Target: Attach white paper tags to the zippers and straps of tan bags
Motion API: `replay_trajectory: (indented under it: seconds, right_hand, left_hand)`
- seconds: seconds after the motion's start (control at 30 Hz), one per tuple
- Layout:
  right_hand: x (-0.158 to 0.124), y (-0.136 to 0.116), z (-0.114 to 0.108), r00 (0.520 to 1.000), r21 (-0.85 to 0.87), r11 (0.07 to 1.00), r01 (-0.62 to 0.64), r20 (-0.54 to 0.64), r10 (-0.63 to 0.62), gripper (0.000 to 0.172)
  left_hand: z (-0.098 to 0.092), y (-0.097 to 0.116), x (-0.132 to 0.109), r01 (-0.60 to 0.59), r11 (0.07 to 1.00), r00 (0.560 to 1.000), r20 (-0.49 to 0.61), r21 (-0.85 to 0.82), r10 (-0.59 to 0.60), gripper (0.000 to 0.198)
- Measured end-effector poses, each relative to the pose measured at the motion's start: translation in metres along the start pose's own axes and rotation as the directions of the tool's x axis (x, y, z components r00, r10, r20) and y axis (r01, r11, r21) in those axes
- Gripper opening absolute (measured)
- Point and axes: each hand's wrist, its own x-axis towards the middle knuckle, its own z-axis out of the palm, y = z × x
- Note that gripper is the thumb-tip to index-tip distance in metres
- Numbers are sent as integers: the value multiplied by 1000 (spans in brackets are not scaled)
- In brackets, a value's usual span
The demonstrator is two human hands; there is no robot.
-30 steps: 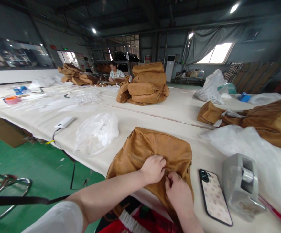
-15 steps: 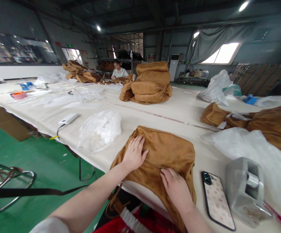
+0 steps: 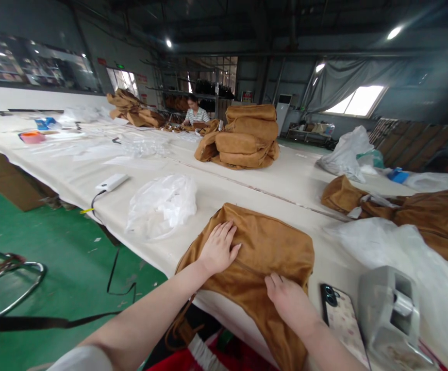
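A brown leather bag lies across the table's near edge, its lower part hanging over. My left hand rests flat on its upper left, fingers stretched out and thumb apart. On the bag's right side, my right hand has its fingers curled together against the leather by a seam; whatever lies under the fingertips is hidden. To the right of that hand is a phone in a patterned case, partly covered by my forearm. A grey tape dispenser stands beside the phone.
Crumpled clear plastic and a white power bank with a cable lie left. Stacked brown bags stand farther back. More brown bags and plastic sheeting are right. A person sits at the far side.
My right hand has shifted slightly right along the bag, and its fingers are more curled. My left hand stays flat in its place on the leather. The camera view has tilted a little.
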Motion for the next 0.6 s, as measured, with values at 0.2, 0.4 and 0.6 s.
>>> replay_trajectory:
  seconds: [0.2,0.4,0.6]
  right_hand:
    - [-12,11,4,998,145,989,-35,-51,42,27]
    - [-56,31,-7,862,289,868,-405,-196,467,34]
    - [-118,26,27,752,415,690,-593,-23,659,42]
  left_hand:
    - [-2,-4,-3,-1,997,1000,-5,-78,1,49]
    - [-10,-32,-16,110,975,994,4,-195,-111,48]
    - [-41,-72,-26,380,896,925,83,-230,-371,49]
